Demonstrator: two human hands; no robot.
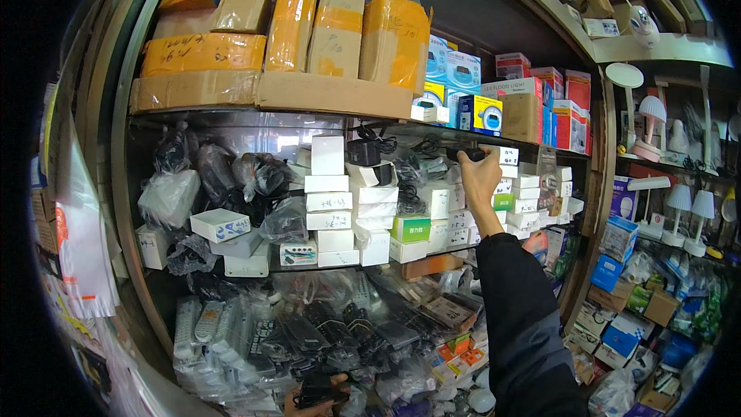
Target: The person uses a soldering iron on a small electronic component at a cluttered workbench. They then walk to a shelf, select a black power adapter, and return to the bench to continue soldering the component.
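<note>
Right of centre, the right hand (480, 176) pinches one small black object (466, 154), its long axis roughly level, left to right. At the bottom edge, the left hand (297, 401) curls around one black item (319, 391); which way that points is unclear. Two green-and-white boxes (411, 229) sit among the white boxes (329, 201) mid-frame.

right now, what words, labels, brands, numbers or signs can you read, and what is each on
I won't copy wording out, but writing shows here:
Taped cartons: dark handwriting
White boxes: handwritten marks, some blurred
Blue boxes: print
Red boxes: print, mostly too small
Green box: pale print
Remote controls: markings too small
Black object in right hand: nothing legible
</note>
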